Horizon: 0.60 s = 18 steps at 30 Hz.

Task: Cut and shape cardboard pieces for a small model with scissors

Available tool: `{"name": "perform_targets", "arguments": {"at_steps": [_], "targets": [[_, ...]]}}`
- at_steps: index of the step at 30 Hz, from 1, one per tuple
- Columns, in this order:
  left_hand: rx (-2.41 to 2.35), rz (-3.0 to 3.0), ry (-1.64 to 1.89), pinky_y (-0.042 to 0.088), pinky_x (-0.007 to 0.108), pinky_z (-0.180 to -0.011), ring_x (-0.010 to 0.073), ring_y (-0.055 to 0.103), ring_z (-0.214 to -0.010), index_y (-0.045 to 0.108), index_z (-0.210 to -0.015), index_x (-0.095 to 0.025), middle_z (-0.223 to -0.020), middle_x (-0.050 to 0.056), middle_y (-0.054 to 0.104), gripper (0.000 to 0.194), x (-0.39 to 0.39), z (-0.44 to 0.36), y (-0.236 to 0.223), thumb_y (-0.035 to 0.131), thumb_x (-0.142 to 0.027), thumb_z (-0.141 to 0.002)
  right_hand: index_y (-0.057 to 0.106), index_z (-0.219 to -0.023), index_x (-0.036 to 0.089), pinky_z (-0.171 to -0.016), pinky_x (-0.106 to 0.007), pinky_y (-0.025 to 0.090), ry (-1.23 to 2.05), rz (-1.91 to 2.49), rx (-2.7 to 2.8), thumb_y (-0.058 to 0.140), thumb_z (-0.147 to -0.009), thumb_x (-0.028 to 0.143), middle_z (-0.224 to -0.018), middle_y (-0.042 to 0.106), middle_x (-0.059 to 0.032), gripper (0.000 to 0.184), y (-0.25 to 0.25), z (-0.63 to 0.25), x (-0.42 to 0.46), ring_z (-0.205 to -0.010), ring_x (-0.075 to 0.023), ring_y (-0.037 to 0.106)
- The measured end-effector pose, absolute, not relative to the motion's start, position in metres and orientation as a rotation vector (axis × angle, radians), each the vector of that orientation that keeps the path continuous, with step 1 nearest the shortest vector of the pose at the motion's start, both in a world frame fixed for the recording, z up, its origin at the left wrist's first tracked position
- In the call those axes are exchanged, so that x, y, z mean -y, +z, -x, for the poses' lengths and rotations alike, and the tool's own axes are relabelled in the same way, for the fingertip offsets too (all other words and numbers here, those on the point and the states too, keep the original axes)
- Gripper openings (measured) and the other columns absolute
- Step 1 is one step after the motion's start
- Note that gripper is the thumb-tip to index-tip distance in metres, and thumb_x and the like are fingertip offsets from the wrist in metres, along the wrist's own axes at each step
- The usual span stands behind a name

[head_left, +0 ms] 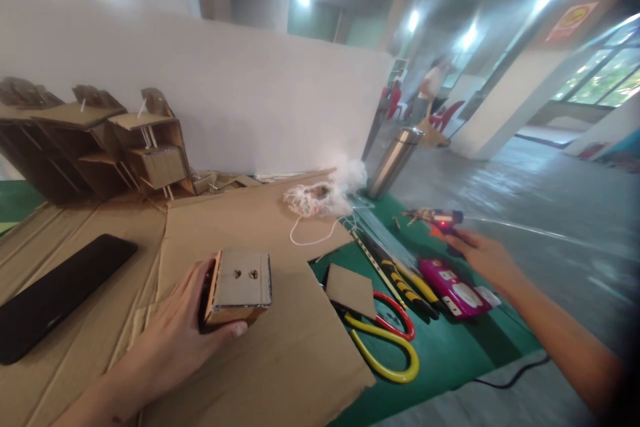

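Observation:
On the cardboard sheet (300, 347), my left hand (173, 327) is wrapped round the side of a small cardboard box (241, 280) with two small holes in its top. Out to the right, my right hand (483, 253) grips a glue gun (445, 217) by its handle; a red light glows on it and its nozzle points left. Below the gun, on the green tabletop (453, 353), lies a purple power strip (457, 290). Between my hands are a cardboard square (350, 288) and scissors (407, 367) with red and yellow handles, their blades hidden under the cardboard.
A steel flask (395, 163) stands at the back edge near white string (313, 200). Yellow-black tools (405, 283) lie by the scissors. At left are a black phone-like slab (65, 293) and cardboard models (160, 147). A person (430, 87) stands in the background.

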<state>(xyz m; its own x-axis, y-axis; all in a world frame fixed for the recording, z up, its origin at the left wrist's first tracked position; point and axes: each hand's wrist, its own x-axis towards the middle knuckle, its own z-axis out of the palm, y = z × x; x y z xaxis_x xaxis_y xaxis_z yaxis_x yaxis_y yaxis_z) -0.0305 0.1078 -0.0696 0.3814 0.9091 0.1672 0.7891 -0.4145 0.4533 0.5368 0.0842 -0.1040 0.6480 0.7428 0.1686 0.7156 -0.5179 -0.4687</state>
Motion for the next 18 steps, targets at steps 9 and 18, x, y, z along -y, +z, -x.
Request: {"name": "perform_targets", "arguments": {"at_steps": [9, 18], "targets": [[-1.506, -2.350, 0.671, 0.050, 0.055, -0.097, 0.0351, 0.059, -0.122, 0.017, -0.144, -0.028, -0.133, 0.014, 0.057, 0.079, -0.107, 0.032, -0.073, 0.057, -0.058, -0.082, 0.065, -0.117, 0.010, -0.100, -0.042, 0.045, 0.083, 2.422, 1.076, 0.057, -0.093, 0.029, -0.123, 0.066, -0.0165, 0.032, -0.106, -0.540, -0.087, -0.115, -0.0286, 0.061], [-1.511, -2.411, 0.689, 0.054, 0.055, -0.088, 0.0363, 0.063, -0.113, 0.024, -0.141, -0.026, -0.127, 0.016, 0.060, 0.075, -0.111, 0.033, -0.078, 0.057, -0.059, -0.081, 0.061, -0.118, 0.013, -0.095, -0.041, 0.049, 0.054, 2.449, 1.125, 0.061, -0.094, 0.028, -0.121, 0.065, -0.0113, 0.028, -0.113, -0.533, -0.098, -0.110, -0.0221, 0.063]]}}
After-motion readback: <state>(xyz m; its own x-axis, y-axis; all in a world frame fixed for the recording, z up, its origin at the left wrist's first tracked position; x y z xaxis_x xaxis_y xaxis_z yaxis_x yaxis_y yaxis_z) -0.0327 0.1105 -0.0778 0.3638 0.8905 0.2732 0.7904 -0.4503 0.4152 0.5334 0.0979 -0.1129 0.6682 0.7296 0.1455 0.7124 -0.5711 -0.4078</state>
